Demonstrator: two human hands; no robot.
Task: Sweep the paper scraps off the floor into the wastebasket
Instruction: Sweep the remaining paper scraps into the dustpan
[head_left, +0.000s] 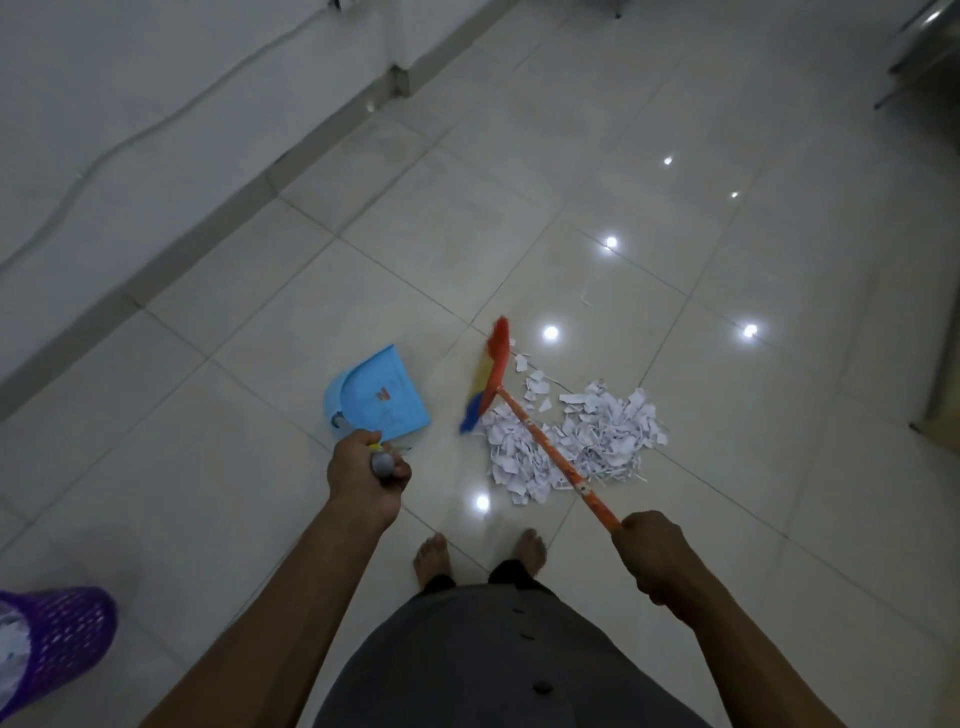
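Two hands are at work, each curled tight around a handle. The left hand (366, 475) grips the grey top of the long handle of a light-blue dustpan (382, 395), whose pan sits on the tiled floor (260, 322) in front of the person. The right hand (652, 551) is clenched round the lower end of the orange broom (550, 452), its stick slanting up and to the left across the paper scraps (608, 431). Those scraps lie in one loose white heap on the floor, right of the dustpan and ahead of the person's bare feet (431, 558). The broom head (488, 379), with orange, yellow and blue bristles, stands along the heap's left edge, touching the nearest scraps; a strip of bare tile separates it from the dustpan. A few scraps trail off beside the upper part of the head, and one thin paper strip (586, 297) lies apart, farther away. The purple mesh wastebasket (62, 634) stands at the lower left, well apart from the heap, with white paper inside it.
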